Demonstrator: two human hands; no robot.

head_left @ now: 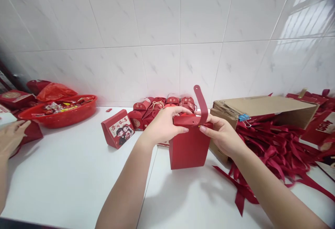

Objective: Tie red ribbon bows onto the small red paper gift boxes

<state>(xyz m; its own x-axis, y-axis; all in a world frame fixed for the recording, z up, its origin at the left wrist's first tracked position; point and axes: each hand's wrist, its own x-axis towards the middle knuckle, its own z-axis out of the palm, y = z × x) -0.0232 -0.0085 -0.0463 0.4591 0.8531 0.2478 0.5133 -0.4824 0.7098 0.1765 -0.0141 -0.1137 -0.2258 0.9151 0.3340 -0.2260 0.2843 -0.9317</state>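
A plain red gift box (190, 150) is held upright just above the white table, between my two hands. My left hand (169, 122) pinches its top edge at the left, thumb in front and fingers behind. On the right, my right hand (221, 131) grips the top corner, its thumb near a small gold spot. A red strap handle (200, 100) with a hole at its end sticks up loose from the box's top right. Left of my hands stands a red box (117, 127) with a printed couple on its front.
Several small red boxes (141, 106) stand by the tiled wall. At right, a cardboard box (267, 106) with a blue clip spills red ribbons (272, 152). A red basin (70, 112) holds wrapped sweets. Another person's hand (12, 138) touches a red box at far left.
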